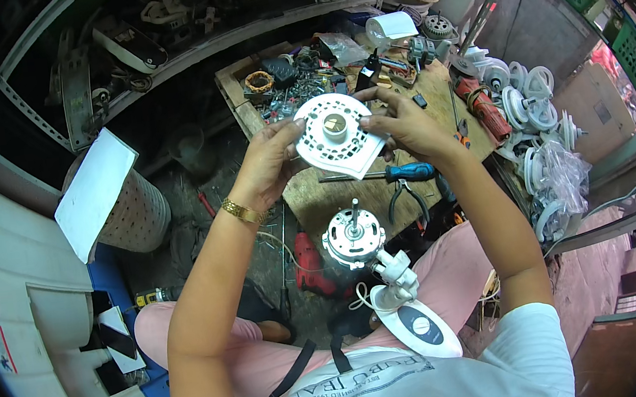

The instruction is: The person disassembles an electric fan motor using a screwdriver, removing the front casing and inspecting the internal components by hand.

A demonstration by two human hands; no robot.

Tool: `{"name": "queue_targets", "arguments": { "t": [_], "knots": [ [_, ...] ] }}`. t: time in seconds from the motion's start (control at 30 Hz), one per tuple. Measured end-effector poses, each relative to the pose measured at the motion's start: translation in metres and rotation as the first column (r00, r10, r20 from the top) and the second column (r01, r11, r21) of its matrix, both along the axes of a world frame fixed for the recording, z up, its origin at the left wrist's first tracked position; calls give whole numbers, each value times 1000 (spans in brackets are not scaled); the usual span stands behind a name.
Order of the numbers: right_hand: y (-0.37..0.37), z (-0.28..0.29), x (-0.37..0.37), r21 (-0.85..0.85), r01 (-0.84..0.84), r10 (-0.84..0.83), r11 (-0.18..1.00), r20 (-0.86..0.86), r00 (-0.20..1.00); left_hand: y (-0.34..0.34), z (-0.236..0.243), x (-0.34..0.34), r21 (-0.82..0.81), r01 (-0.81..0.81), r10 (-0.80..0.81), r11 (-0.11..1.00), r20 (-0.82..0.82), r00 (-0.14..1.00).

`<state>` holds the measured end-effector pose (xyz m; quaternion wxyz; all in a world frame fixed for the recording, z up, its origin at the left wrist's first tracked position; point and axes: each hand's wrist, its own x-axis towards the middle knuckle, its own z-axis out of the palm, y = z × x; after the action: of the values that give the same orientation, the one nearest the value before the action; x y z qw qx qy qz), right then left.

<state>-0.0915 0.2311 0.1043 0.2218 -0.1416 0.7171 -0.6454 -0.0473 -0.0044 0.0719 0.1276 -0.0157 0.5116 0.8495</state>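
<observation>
Between both hands I hold up a white plastic fan motor cover (320, 154), teardrop-shaped, with rings of slots and a round hub in its middle. My left hand (275, 156) grips its left edge, thumb on top. On the opposite edge, my right hand (406, 126) pinches it the same way. Below the cover sits a bare fan motor (354, 238), its metal shaft pointing up. The motor joins a white neck and a fan control base (421, 329) with a dial, which rests against my lap.
A wooden workbench (311, 207) carries a blue-handled screwdriver (410, 172), pliers (407, 202), a copper coil (258, 82) and many loose small parts. A red power tool (310, 264) stands below its front edge. White fan parts (533, 105) pile up at the right.
</observation>
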Motion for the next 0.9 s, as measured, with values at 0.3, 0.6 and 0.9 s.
{"name": "queue_targets", "arguments": {
  "t": [0.3,0.6,0.9],
  "knots": [
    [14,42,58,147,302,-54,942,-821,568,17,33,34,-27,-87,82,996,-135,987],
    [-8,42,82,322,547,170,773,-935,310,30,31,59,-4,-225,220,974,-192,956],
    [-9,19,66,165,380,-26,910,-893,449,23,21,66,11,-276,274,961,-169,947]
  ]
}}
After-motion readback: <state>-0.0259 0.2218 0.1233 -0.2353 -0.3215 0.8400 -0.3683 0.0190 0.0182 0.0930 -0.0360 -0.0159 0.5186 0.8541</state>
